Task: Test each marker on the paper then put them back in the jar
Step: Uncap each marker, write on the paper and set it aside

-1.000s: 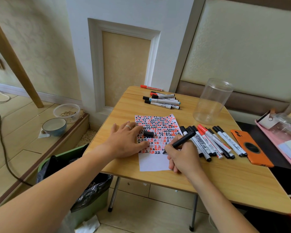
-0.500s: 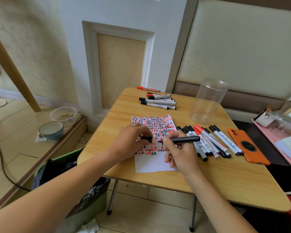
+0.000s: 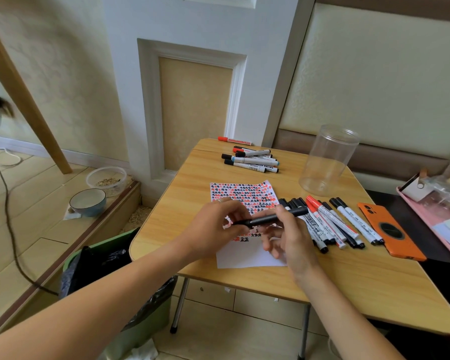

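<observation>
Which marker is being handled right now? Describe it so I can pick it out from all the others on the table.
Start at the wooden table and find the paper covered in red and black marks near its front edge. Above that paper, both hands hold one black marker level, the left hand at its cap end and the right hand on its barrel. It is the only marker off the table; the others lie in two groups.

Surface (image 3: 335,276) looks like smooth wood-grain laminate, slight sheen. Jar (image 3: 329,162) is clear glossy plastic, paper (image 3: 244,258) plain matt white. Markers (image 3: 330,222) have shiny plastic barrels, phone (image 3: 398,245) a matt orange case.
</observation>
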